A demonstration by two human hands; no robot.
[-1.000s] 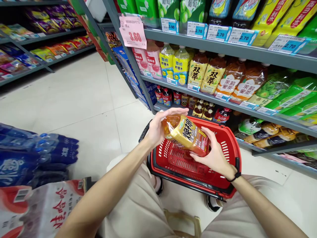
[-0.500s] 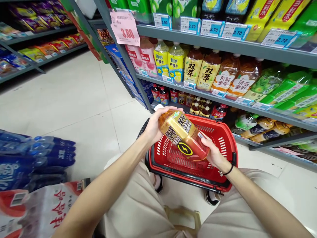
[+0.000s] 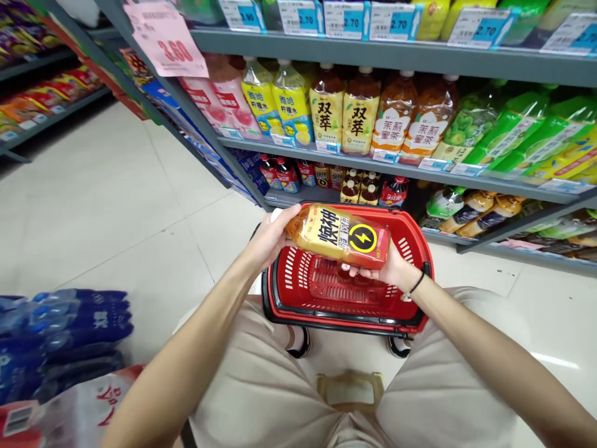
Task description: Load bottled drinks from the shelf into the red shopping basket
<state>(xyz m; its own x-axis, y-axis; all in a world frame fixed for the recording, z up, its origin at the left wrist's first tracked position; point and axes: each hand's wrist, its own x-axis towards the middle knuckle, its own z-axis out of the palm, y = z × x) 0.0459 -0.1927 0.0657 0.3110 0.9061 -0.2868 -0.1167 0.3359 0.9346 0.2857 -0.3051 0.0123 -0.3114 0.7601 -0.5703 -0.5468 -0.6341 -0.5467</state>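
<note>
A large drink bottle [image 3: 340, 233] with a gold and red label and a lightning mark lies almost level across my two hands. Its neck end, with a white cap, is gripped by my left hand [image 3: 273, 236]. Under and around the base curls my right hand [image 3: 385, 267], a dark band on that wrist. Directly below the bottle stands a red shopping basket [image 3: 317, 302] between my knees. Something dark reddish lies inside the basket, mostly hidden by the bottle and my right hand.
Ahead, a grey shelf [image 3: 354, 46] bears rows of drink bottles [image 3: 361, 115] with price tags. Smaller bottles [image 3: 359, 186] stand on the bottom level. At my left are blue-wrapped water packs [image 3: 84, 323] and a red-and-white pack [image 3: 79, 410]. A low stool [image 3: 349, 389] shows between my legs.
The bottle has turned from a slant to nearly level, its label front now facing up. My right hand has shifted under its base. The view has tilted down and moved right.
</note>
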